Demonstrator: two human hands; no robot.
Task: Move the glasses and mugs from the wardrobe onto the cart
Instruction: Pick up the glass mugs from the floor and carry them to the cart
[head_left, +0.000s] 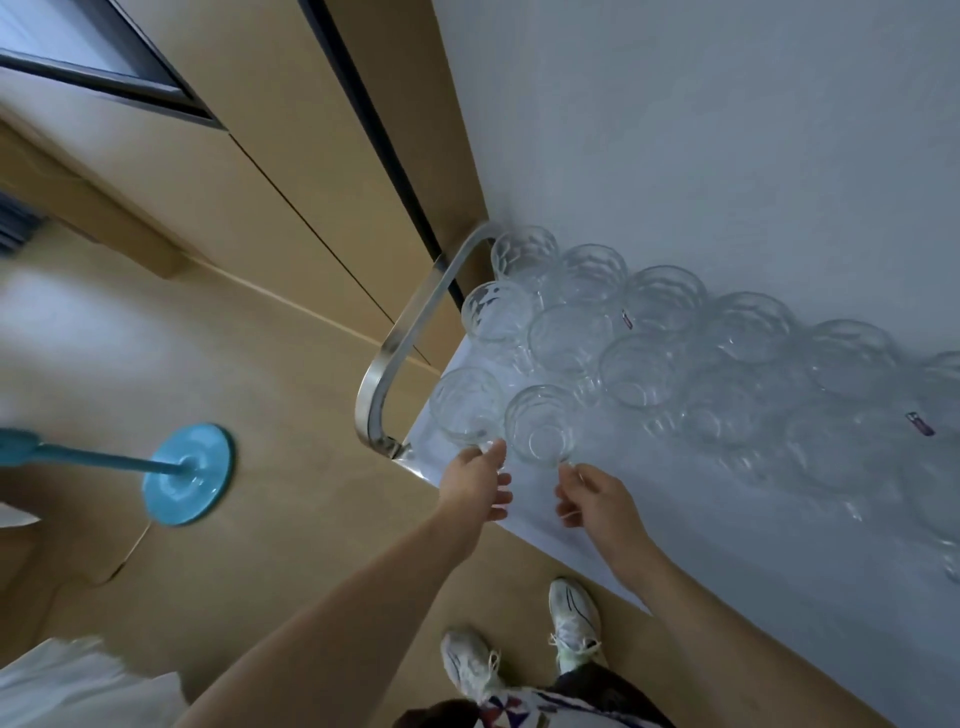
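Placing step. My left hand (475, 480) pinches the handle of a clear faceted glass mug (464, 407) at the corner of the white-topped cart (649, 551), just ahead of my fingertips. My right hand (597, 499) pinches the handle of a second clear glass mug (540, 426), just ahead of it and touching or nearly touching the first. Both mugs seem to rest upright on the cart top, though I can't confirm they are fully down. Beyond both hands, rows of matching clear glass mugs (649, 364) crowd the surface. Curved steel cart handle (400, 338) stands left of my left hand. Next: let go of both handles without nudging neighbours, then return to the wardrobe.
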